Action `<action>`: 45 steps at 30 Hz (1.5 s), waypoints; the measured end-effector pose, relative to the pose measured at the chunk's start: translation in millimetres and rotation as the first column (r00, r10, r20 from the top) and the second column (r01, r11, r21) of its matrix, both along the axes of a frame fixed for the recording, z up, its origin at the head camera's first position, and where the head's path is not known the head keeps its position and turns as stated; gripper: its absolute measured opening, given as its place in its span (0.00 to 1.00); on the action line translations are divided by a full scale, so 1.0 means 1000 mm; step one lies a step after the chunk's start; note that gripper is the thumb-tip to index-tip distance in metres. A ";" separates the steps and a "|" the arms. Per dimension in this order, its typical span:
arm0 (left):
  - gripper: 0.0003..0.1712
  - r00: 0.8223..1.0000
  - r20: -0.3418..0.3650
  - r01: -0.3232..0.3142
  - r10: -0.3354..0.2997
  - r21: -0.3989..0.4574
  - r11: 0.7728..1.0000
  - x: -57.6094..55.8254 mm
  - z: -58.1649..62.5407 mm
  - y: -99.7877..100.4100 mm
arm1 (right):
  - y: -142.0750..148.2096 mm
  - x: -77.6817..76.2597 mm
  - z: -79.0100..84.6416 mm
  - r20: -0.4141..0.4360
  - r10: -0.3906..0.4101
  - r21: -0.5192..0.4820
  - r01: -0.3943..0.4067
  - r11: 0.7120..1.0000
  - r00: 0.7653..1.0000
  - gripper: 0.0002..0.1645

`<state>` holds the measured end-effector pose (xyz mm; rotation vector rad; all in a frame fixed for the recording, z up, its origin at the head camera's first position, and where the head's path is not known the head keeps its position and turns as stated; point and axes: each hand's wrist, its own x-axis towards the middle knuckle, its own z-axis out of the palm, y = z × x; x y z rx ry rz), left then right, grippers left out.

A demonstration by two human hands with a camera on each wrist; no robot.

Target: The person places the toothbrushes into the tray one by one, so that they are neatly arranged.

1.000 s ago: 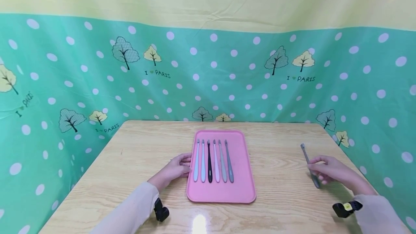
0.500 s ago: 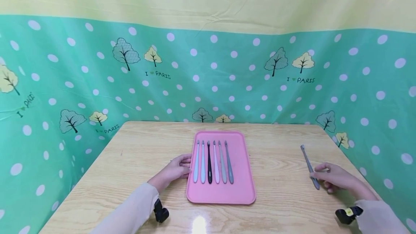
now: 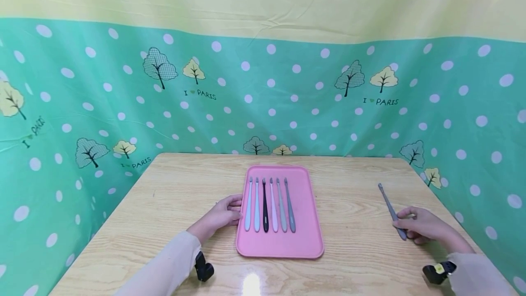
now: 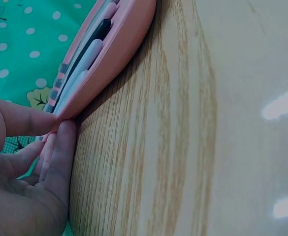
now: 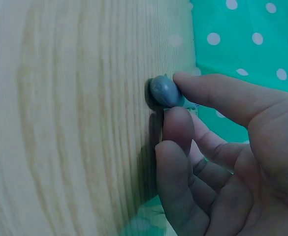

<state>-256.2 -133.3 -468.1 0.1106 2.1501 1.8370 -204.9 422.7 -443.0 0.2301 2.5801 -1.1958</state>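
A pink tray [image 3: 304,241] lies in the middle of the table, bearing a side-by-side row of several toothbrushes, among them a black toothbrush [image 3: 265,216]. My left hand [image 3: 222,212] pinches the tray's left rim between thumb and finger; the left wrist view shows this grip at the tray's wall [image 4: 126,44]. On the right, my right hand [image 3: 423,225] holds a grey toothbrush [image 3: 387,202] near the lower end of its handle, its head pointing away from me. In the right wrist view the rounded handle end of that toothbrush [image 5: 166,92] sits at the thumb and fingertips, close over the wood.
The wooden table [image 3: 185,172] runs back to a green dotted curtain [image 3: 230,118], which also hangs along both sides. Bare wood lies between the tray and my right hand. A black wrist camera [image 3: 203,266] is strapped to each wrist.
My right hand has drawn slightly back toward me along the grey toothbrush's handle. The toothbrush has since turned a little, its head shifting left. My left hand and the tray stay put.
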 end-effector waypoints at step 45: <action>0.39 1.000 -0.012 0.007 -0.008 -0.007 1.000 0.000 0.001 0.000 | -0.019 -0.005 0.002 0.013 0.101 -0.090 -0.100 0.991 0.995 0.19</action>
